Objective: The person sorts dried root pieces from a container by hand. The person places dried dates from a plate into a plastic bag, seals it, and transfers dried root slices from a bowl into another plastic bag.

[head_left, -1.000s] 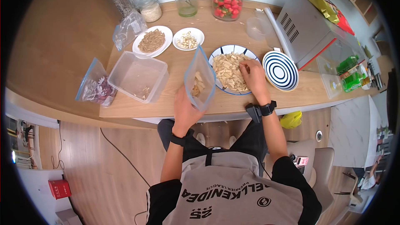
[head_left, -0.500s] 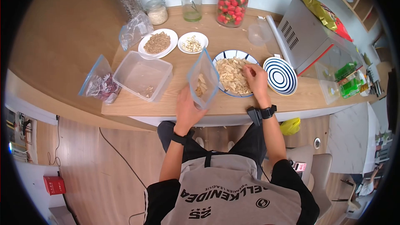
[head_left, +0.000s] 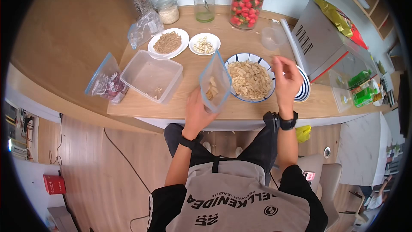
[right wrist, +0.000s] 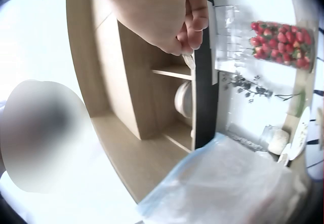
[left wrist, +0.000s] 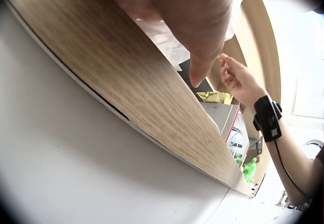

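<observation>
My left hand (head_left: 198,114) holds an upright zip bag (head_left: 218,71), its mouth spread and a few pale pieces inside. Beside the bag, a blue-and-white bowl (head_left: 241,56) is heaped with pale dried slices (head_left: 249,79). Raised just right of the bowl is my right hand (head_left: 288,79), partly covering a blue-ringed dish (head_left: 304,87). In the right wrist view, a thin pale slice (right wrist: 189,61) is pinched at the right fingertips. The left wrist view catches part of the left hand (left wrist: 187,21) against the clear bag (left wrist: 169,46).
Left of the bag stands a plastic tub (head_left: 148,71) with crumbs, then a zip bag of dark red pieces (head_left: 113,86). Behind are a plate of brown strips (head_left: 168,43), a small plate of round pieces (head_left: 204,45) and a strawberry container (head_left: 248,6). A grey appliance (head_left: 313,34) stands right.
My right hand has lifted out of the bowl and moved right, over the ringed dish, with a slice pinched. The left hand still holds the bag. The head view has shifted slightly.
</observation>
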Demonstrator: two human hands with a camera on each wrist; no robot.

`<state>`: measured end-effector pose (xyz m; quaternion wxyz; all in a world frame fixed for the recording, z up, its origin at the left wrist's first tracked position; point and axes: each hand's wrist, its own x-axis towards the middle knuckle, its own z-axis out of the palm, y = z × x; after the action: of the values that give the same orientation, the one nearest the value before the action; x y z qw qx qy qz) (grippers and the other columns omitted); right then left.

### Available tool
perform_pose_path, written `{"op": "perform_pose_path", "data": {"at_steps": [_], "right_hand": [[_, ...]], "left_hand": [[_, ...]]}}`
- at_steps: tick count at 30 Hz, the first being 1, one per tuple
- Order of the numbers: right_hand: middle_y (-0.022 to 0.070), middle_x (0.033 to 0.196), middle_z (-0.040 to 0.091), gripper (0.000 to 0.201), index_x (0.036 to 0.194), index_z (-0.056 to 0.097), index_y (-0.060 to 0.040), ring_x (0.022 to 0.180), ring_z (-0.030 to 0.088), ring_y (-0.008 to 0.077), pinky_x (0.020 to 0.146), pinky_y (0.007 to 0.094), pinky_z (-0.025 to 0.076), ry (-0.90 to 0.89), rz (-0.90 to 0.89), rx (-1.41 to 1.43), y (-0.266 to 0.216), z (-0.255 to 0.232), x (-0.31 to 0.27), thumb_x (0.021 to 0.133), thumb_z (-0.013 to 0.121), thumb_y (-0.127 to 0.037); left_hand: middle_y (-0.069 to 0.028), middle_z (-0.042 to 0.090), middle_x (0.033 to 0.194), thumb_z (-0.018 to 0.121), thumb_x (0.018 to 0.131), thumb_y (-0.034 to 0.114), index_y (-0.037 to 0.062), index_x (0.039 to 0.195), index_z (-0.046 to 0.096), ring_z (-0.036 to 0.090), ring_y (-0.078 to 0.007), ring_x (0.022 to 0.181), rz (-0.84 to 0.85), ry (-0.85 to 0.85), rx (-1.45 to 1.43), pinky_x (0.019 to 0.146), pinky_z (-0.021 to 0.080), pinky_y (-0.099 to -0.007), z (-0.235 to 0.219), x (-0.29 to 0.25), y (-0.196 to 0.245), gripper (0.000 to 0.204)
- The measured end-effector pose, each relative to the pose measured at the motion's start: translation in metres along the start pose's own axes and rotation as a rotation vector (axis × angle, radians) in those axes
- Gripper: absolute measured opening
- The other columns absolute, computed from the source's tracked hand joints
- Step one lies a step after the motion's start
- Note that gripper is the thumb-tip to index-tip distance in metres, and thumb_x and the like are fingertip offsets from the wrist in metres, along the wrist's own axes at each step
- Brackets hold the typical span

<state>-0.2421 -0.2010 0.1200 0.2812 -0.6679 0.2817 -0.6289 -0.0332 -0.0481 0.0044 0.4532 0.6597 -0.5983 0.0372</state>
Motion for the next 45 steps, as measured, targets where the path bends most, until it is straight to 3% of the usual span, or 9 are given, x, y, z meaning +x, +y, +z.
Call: {"op": "perform_pose_path", "data": {"at_steps": [5, 7, 9, 13, 19, 23, 25, 39, 45], "right_hand": [[0.0088, 0.094, 0.076, 0.01, 0.104, 0.074, 0.0034, 0.074, 0.068, 0.0107, 0.066, 0.0242, 0.052, 0.163, -0.039, 0.206, -0.054, 0.002, -0.006, 0.095, 0.073, -0.002], [0.0105, 0.093, 0.075, 0.013, 0.104, 0.074, 0.0029, 0.075, 0.07, 0.0138, 0.066, 0.0266, 0.053, -0.212, -0.173, 0.017, -0.057, 0.006, -0.006, 0.092, 0.075, -0.004], [0.0124, 0.093, 0.075, 0.015, 0.104, 0.074, 0.0028, 0.075, 0.07, 0.016, 0.066, 0.0278, 0.052, -0.292, -0.144, -0.052, -0.054, 0.011, -0.005, 0.092, 0.075, -0.006], [0.0174, 0.096, 0.073, 0.019, 0.106, 0.073, 0.0026, 0.076, 0.069, 0.0246, 0.068, 0.0336, 0.053, -0.405, 0.094, -0.268, 0.014, 0.009, -0.013, 0.092, 0.075, -0.01], [0.0181, 0.099, 0.069, 0.021, 0.102, 0.073, 0.0018, 0.081, 0.066, 0.0344, 0.075, 0.042, 0.053, -0.507, 0.074, -0.542, 0.088, -0.002, -0.035, 0.087, 0.077, -0.012], [0.0171, 0.095, 0.069, 0.016, 0.098, 0.072, 0.002, 0.08, 0.067, 0.0335, 0.072, 0.0402, 0.053, -0.481, 0.088, -0.487, 0.086, 0.0, -0.036, 0.089, 0.075, -0.01], [0.0164, 0.094, 0.069, 0.014, 0.098, 0.072, 0.0019, 0.078, 0.066, 0.0323, 0.071, 0.0393, 0.053, -0.464, 0.089, -0.484, 0.088, 0.0, -0.036, 0.089, 0.075, -0.009], [0.0125, 0.086, 0.07, 0.015, 0.102, 0.077, 0.0004, 0.069, 0.064, 0.0183, 0.064, 0.0301, 0.051, -0.271, 0.118, -0.426, 0.093, -0.003, -0.039, 0.093, 0.074, -0.011], [0.0055, 0.097, 0.074, 0.019, 0.117, 0.072, 0.0013, 0.077, 0.064, 0.0088, 0.071, 0.0223, 0.052, -0.065, 0.184, 0.023, 0.034, -0.02, -0.012, 0.102, 0.065, -0.008]], "left_hand": [[-0.0216, 0.058, 0.136, 0.087, 0.074, 0.031, 0.0009, 0.144, 0.05, 0.055, -0.0423, 0.125, -0.069, -0.136, -0.025, 0.106, 0.043, -0.0506, 0.002, -0.006, -0.006, 0.085], [-0.0218, 0.058, 0.136, 0.087, 0.074, 0.031, 0.0009, 0.144, 0.05, 0.055, -0.0425, 0.125, -0.032, -0.118, -0.052, 0.105, 0.043, -0.0504, 0.003, -0.003, -0.007, 0.085], [-0.0222, 0.058, 0.136, 0.087, 0.074, 0.031, 0.0007, 0.144, 0.05, 0.055, -0.0428, 0.124, -0.029, -0.113, -0.055, 0.105, 0.043, -0.0504, 0.005, -0.003, -0.008, 0.085], [-0.023, 0.058, 0.135, 0.087, 0.073, 0.03, 0.0001, 0.144, 0.049, 0.055, -0.0435, 0.123, -0.044, -0.074, -0.042, 0.105, 0.043, -0.0505, 0.005, -0.009, -0.008, 0.085], [-0.0226, 0.058, 0.134, 0.088, 0.071, 0.029, -0.0002, 0.143, 0.049, 0.055, -0.0434, 0.122, -0.082, -0.108, -0.082, 0.105, 0.044, -0.0501, 0.007, -0.008, -0.01, 0.087], [-0.0217, 0.059, 0.132, 0.088, 0.071, 0.028, -0.0002, 0.143, 0.049, 0.056, -0.043, 0.121, -0.093, -0.125, -0.075, 0.104, 0.044, -0.0496, 0.0, -0.003, -0.001, 0.086], [-0.0209, 0.068, 0.119, 0.09, 0.076, 0.032, 0.0011, 0.119, 0.068, 0.066, -0.0406, 0.105, -0.006, -0.015, -0.021, 0.089, 0.054, -0.0473, -0.002, 0.002, 0.004, 0.058], [-0.0211, 0.058, 0.136, 0.089, 0.069, 0.028, 0.0004, 0.143, 0.051, 0.055, -0.0416, 0.125, -0.069, -0.1, -0.039, 0.106, 0.043, -0.0494, 0.001, -0.007, -0.005, 0.087], [-0.0204, 0.06, 0.133, 0.087, 0.071, 0.028, 0.0018, 0.14, 0.053, 0.055, -0.0413, 0.124, -0.089, -0.078, -0.037, 0.105, 0.044, -0.0496, -0.002, -0.005, 0.0, 0.082]]}}
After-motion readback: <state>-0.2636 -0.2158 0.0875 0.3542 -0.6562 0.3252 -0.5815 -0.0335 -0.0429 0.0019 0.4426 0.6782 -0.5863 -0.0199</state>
